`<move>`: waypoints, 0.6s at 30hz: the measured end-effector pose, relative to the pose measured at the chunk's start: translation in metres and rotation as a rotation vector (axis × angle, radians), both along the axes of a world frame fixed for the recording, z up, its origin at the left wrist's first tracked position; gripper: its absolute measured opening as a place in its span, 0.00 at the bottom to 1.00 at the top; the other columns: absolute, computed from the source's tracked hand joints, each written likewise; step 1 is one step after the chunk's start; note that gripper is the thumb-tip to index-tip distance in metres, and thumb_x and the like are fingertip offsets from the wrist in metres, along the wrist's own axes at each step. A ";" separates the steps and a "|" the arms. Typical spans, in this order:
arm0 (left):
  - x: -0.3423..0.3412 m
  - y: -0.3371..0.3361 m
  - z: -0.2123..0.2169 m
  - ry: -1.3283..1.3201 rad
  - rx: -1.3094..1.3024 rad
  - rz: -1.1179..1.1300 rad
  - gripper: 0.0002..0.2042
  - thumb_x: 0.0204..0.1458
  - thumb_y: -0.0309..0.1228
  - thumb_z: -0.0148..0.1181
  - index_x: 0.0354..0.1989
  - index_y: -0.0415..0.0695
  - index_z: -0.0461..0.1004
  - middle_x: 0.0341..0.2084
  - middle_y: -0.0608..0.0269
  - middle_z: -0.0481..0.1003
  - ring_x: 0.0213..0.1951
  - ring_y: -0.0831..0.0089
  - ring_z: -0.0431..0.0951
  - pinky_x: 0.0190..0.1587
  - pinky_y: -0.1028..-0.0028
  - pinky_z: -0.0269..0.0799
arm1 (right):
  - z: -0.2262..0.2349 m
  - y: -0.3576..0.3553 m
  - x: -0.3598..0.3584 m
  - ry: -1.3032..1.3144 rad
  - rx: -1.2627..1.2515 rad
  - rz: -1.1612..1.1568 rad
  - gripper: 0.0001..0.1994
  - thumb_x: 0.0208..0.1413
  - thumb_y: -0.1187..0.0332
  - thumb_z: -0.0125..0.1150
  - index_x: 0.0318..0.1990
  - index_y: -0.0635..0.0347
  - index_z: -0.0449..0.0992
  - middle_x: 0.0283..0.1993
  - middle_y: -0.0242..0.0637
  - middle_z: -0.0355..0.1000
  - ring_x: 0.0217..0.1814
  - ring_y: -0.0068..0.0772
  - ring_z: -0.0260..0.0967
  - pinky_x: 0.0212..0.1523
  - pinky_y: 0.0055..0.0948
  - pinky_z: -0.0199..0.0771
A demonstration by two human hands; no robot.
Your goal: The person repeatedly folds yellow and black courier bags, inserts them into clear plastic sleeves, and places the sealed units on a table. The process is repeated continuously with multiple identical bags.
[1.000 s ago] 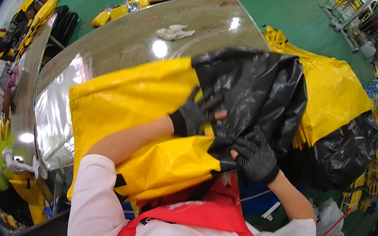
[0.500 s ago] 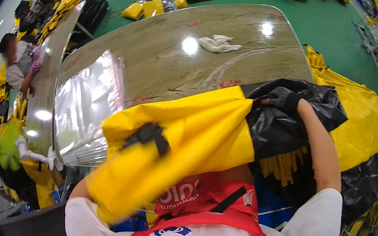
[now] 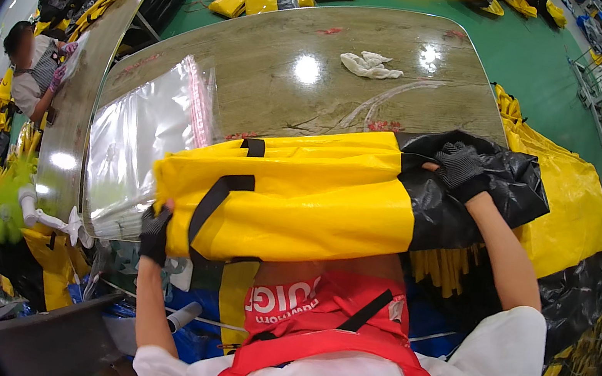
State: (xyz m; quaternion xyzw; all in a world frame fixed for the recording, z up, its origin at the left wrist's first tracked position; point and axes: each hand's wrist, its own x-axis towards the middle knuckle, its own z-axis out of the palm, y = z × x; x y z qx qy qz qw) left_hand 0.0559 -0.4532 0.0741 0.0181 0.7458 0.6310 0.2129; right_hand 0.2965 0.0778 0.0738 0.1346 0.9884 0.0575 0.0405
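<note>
A yellow-and-black bag [image 3: 324, 191] of shiny coated sheet lies stretched across the near edge of the table, its yellow part to the left and its black part to the right. Black straps [image 3: 219, 203] show on the yellow part. My left hand [image 3: 154, 234], in a dark knit glove with bare fingertips, grips the bag's left end at the near corner. Gloved the same way, my right hand [image 3: 462, 169] is closed on the gathered black end, with the thumb showing at its left.
Clear plastic bags [image 3: 148, 142] lie stacked on the left of the table [image 3: 276, 91]. A crumpled white cloth [image 3: 370, 65] lies farther back. More yellow-and-black material [image 3: 565, 189] hangs at the right. A small fan [image 3: 11, 199] stands at the left, and a person [image 3: 34, 74] sits at another table.
My left hand has moved out from behind the folded yellow sheet to its left end. The yellow part, blurred and bunched before, is now spread flatter, with its straps showing.
</note>
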 end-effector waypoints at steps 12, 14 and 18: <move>-0.027 0.089 -0.034 1.195 -1.170 -0.468 0.30 0.52 0.43 0.49 0.62 0.43 0.55 0.62 0.44 0.52 0.63 0.46 0.49 0.66 0.57 0.37 | 0.005 -0.009 -0.011 0.217 0.017 -0.051 0.25 0.44 0.41 0.56 0.38 0.54 0.78 0.42 0.42 0.72 0.47 0.43 0.67 0.50 0.37 0.63; -0.034 0.090 -0.045 1.169 -1.167 -0.522 0.31 0.52 0.44 0.48 0.62 0.40 0.54 0.61 0.40 0.52 0.63 0.45 0.49 0.65 0.56 0.37 | -0.002 -0.007 -0.003 0.577 0.234 0.107 0.25 0.44 0.42 0.57 0.41 0.53 0.76 0.43 0.43 0.71 0.48 0.43 0.66 0.52 0.37 0.61; -0.039 0.148 -0.010 0.720 -1.517 -0.564 0.28 0.53 0.42 0.48 0.59 0.37 0.58 0.61 0.40 0.52 0.63 0.45 0.48 0.65 0.57 0.38 | -0.026 0.009 -0.004 0.199 -0.229 -0.002 0.25 0.47 0.44 0.55 0.46 0.50 0.74 0.47 0.38 0.69 0.52 0.41 0.64 0.53 0.43 0.58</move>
